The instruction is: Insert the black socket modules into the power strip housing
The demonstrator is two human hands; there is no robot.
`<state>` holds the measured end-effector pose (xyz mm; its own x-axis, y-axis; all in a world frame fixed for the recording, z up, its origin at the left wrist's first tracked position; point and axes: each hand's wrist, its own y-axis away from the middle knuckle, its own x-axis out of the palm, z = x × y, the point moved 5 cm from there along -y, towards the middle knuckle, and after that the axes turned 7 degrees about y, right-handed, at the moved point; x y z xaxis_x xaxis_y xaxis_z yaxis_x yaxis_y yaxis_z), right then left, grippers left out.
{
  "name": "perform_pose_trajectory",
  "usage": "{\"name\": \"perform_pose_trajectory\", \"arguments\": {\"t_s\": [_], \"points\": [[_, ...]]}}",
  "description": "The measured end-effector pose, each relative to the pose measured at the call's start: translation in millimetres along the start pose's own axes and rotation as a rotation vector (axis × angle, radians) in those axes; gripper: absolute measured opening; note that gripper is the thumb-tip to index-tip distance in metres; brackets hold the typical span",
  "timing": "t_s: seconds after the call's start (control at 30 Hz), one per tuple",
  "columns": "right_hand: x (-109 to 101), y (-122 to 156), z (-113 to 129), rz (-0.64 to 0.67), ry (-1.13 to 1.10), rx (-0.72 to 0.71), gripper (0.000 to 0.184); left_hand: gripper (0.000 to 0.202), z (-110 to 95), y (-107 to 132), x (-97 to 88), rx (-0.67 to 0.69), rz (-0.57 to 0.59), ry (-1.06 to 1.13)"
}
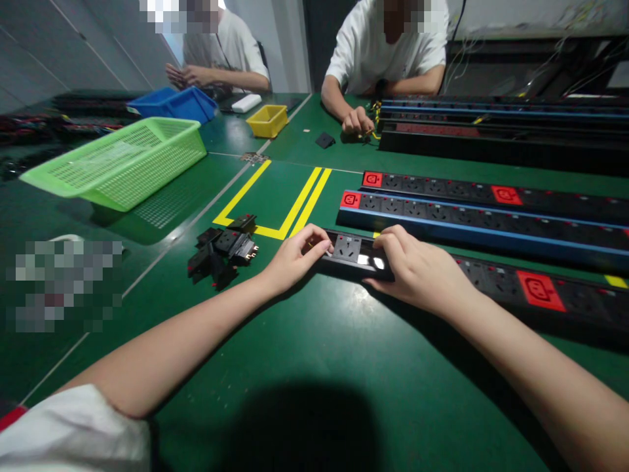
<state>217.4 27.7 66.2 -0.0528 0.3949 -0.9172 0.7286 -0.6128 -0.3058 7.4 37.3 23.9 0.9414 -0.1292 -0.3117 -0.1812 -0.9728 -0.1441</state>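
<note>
Black strip [491, 288] has one socket [346, 248] seated; left hand [295, 259] and right hand [417, 270] clamp it, grip closed; loose sockets [223, 252] remain beside.

both forearms bare, reaching fwd from the bottom edge and converging toward centre. left grip [295, 259] palm down, wrist approx straight, fingers [319, 241] bent w/ tips pointing right and pressing down, thumb tucked low on the near side. right grip [417, 272] also palm down, knuckles up, fingers [393, 237] curved fwd-left, thumb stretched along the near side. neither fisted. the two sets of fingertips near each other, not touching. white short sleeve [73, 426] on left upper arm.
</note>
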Motion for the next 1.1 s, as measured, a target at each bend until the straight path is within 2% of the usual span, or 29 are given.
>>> {"name": "perform_pose_trajectory", "arguments": {"t_s": [0.13,0.27,0.4,0.63,0.73,0.87,0.97,1.1], "points": [[1,0,-3,-0.006,-0.136,-0.015,0.061,0.030,-14,5,9.8,0.196,0.185,-0.227],[2,-1,-5,-0.013,-0.254,-0.060,0.069,0.036,-19,11,17.0,0.360,0.270,-0.424],[3,0,-6,-0.018,-0.290,-0.092,0.070,0.041,-19,14,20.6,0.423,0.280,-0.563],[2,0,-5,-0.021,-0.320,-0.092,0.065,0.053,-25,25,30.7,0.531,0.207,-0.924],[2,0,-5,-0.027,-0.323,-0.082,0.066,0.051,-25,28,33.5,0.546,0.198,-0.933],[2,2,-5,-0.019,-0.299,-0.058,0.071,0.045,-27,27,31.7,0.541,0.169,-0.835],[2,2,-5,0.003,-0.275,-0.009,0.073,0.042,-28,26,28.7,0.503,0.151,-0.786],[2,0,-7,0.036,-0.250,0.021,0.068,0.035,-29,25,24.2,0.432,0.110,-0.740]]}}
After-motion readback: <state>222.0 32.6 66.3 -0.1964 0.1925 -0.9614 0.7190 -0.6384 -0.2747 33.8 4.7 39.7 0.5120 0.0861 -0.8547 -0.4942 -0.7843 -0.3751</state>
